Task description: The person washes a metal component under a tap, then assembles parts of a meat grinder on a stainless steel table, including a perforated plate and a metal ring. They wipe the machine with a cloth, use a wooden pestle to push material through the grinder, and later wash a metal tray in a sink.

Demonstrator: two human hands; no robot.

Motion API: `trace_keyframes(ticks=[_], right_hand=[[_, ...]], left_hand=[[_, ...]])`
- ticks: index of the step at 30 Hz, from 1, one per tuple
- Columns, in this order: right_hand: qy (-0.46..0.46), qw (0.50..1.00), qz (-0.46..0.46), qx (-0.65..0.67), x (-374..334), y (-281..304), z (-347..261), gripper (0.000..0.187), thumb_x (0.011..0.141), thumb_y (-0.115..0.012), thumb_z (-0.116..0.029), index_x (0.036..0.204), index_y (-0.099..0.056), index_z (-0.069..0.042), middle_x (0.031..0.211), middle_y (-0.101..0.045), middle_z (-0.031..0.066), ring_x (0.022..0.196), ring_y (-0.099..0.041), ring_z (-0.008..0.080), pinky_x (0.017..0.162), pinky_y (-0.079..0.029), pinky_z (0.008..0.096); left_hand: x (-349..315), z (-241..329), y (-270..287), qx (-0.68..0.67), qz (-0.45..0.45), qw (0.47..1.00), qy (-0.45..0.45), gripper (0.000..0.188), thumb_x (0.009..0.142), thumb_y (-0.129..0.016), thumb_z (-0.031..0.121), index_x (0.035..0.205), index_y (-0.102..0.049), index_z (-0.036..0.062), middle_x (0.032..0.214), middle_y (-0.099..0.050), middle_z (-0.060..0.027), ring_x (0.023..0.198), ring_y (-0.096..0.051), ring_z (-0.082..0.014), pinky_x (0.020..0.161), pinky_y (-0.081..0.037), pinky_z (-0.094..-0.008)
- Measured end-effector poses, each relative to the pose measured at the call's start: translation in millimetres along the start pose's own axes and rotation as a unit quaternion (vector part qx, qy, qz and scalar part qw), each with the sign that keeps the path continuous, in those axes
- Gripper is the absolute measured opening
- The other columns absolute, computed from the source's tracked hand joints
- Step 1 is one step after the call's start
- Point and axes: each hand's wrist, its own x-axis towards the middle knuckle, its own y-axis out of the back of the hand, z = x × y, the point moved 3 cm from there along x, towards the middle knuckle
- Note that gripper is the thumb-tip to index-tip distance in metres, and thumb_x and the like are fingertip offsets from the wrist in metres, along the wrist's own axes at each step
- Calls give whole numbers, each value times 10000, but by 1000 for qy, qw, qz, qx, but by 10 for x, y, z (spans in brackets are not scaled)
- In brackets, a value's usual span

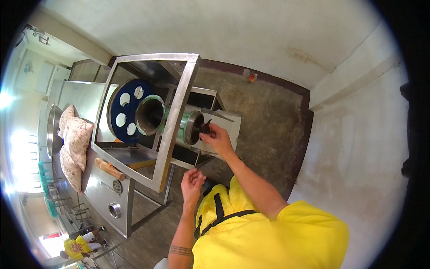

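A green meat grinder (182, 127) lies with its round open end toward me inside a metal frame. My right hand (218, 140) is at that opening, fingers closed on a small dark pronged grinder blade (206, 127). Most of the blade is hidden by the fingers and the opening's shadow. Below and left of it, my left hand (192, 183) hangs near the frame's corner with loosely bent fingers; nothing shows in it. A blue pulley wheel (121, 107) with round holes stands behind the grinder's wide mouth (150, 114).
The steel frame (179, 105) surrounds the grinder. On the steel table (96, 179) to the left lie a wooden pusher (109, 169), a perforated plate (117, 186), a metal ring (114, 210) and bulging bags (77, 139) beside a large metal bowl (54, 130). A person in yellow (78, 246) is farther off.
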Motion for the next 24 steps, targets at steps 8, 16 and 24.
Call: trace_keyframes(ticks=[8, 16, 24], right_hand=[[279, 890, 113, -341, 10, -124, -277, 426, 716, -846, -137, 1081, -675, 2, 1012, -585, 98, 906, -578, 263, 762, -493, 339], [222, 906, 120, -340, -29, -171, -345, 475, 635, -854, -86, 1072, -688, -1, 1098, -677, 145, 973, -626, 337, 811, -532, 395], [295, 876, 72, -374, 52, -90, -384, 479, 652, -858, -72, 1091, -687, 15, 1035, -687, 158, 902, -666, 329, 781, -554, 369]], left_hand=[[-588, -1397, 1333, 31, 107, 989, 100, 382, 921, -682, 88, 1247, -504, 0, 933, -665, -108, 780, -683, -187, 680, -566, -304], [-1612, -2234, 2010, 190, 186, 923, 277, 367, 872, -668, 87, 1207, -555, -13, 998, -691, -139, 847, -681, -191, 664, -556, -331], [-1854, -3022, 2206, 138, 188, 965, 123, 249, 866, -638, 133, 1075, -633, -3, 865, -708, -130, 737, -677, -246, 681, -540, -381]])
